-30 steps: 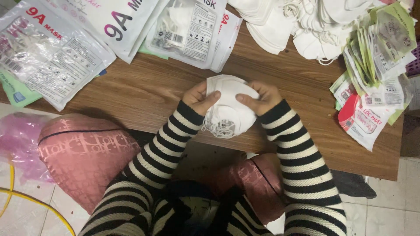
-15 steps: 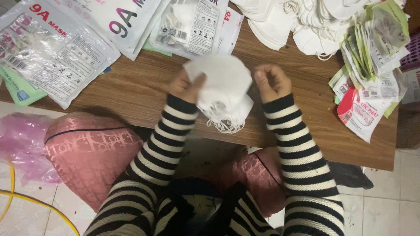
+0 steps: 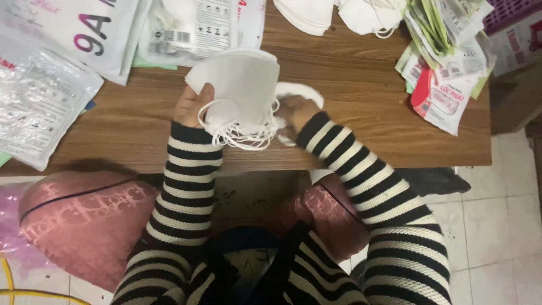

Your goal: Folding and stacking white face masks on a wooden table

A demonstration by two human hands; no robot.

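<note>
Brown wood-grain tabletop is being viewed from above, with pale floor tiles showing at right. Stack of white folded fabric face masks is being held upright over the middle of the table, its tangled white elastic ear loops hanging below. Left hand is being kept closed on the stack's left edge; right hand is being kept curled against the right edge, with a separate white mask being pinched just beside the stack. Both forearms are being covered by black-and-white striped sleeves. Clear plastic mask packets are being kept at far left, more loose white masks at the top edge, and a pile of empty printed wrappers at right. Pink patterned cushion is being seen beneath the table edge.
</note>
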